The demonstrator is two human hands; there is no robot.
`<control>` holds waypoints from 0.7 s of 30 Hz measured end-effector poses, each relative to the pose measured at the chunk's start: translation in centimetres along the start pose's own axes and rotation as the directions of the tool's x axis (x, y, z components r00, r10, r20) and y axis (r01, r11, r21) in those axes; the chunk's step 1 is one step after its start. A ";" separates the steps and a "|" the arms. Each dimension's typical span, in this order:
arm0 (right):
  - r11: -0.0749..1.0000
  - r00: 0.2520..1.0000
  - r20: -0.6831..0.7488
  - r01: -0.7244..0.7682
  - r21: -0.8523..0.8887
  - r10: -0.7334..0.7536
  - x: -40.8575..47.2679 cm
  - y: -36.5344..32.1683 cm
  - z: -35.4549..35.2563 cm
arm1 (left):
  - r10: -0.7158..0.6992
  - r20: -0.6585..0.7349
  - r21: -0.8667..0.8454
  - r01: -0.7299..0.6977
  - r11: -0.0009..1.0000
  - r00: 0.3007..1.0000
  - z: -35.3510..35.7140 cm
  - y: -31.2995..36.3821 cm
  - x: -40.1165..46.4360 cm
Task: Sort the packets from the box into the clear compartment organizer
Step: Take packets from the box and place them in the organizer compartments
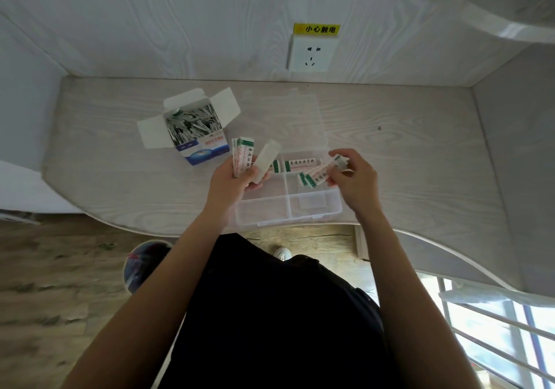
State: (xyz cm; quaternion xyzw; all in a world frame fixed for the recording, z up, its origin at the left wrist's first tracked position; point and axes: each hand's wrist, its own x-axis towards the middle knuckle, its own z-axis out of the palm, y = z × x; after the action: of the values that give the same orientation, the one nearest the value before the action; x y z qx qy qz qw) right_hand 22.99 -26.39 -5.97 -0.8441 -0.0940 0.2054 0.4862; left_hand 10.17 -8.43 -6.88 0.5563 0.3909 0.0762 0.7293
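An open white and blue box (192,126) full of packets stands on the desk at the left. The clear compartment organizer (288,205) lies in front of me with its lid (282,118) folded back. A few packets (301,165) lie in its far compartments. My left hand (237,178) holds a fan of several white packets with green ends (241,154), just left of the organizer. My right hand (354,175) grips a few more packets (321,174) over the organizer's right side.
The light wood desk (120,160) runs to a wall with a power socket (310,53) under a yellow label. A side wall stands at the right. Below the curved desk edge are the floor, a round bin (144,264) and my dark clothes.
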 end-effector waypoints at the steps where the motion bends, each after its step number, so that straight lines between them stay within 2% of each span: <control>1: 0.998 1.000 -0.004 0.010 -0.060 -0.011 0.1 0.2 -0.2 | -0.004 0.006 0.005 0.004 1.000 1.000 -0.4 -0.1 0.0; 4: 0.969 0.998 0.066 0.026 -0.245 -0.011 0.5 0.3 0.0 | -0.001 0.011 0.004 0.001 1.000 1.000 -1.2 -0.4 0.0; 7: 0.904 0.979 0.198 0.128 -0.408 -0.049 0.8 0.0 0.5 | -0.001 -0.001 -0.008 0.001 1.000 1.000 -1.3 -0.6 -0.3; 11: 0.729 0.935 0.325 0.320 -0.605 -0.141 1.0 0.0 0.7 | 0.001 0.016 -0.008 -0.001 1.000 1.000 -1.1 -0.8 -0.7; 14: 0.635 0.924 0.361 0.354 -0.686 -0.126 1.3 0.0 1.0 | 0.012 0.025 -0.003 -0.012 1.000 1.000 -1.1 -0.7 -0.9; 18: 0.398 0.896 0.412 0.442 -0.804 -0.164 1.9 -0.1 1.5 | 0.014 0.024 -0.017 -0.014 1.000 1.000 -1.1 -0.8 -1.0; 21: 0.268 0.874 0.458 0.486 -0.832 -0.165 2.1 -0.5 2.1 | 0.019 0.027 -0.019 -0.018 1.000 0.999 -1.1 -0.9 -1.1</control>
State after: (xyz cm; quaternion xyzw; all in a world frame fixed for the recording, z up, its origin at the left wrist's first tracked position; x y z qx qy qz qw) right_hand 23.99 -23.70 -6.98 -0.8891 -0.4345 0.1261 -0.0694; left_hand 8.43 -8.54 -7.23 0.5540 0.3752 0.0791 0.7390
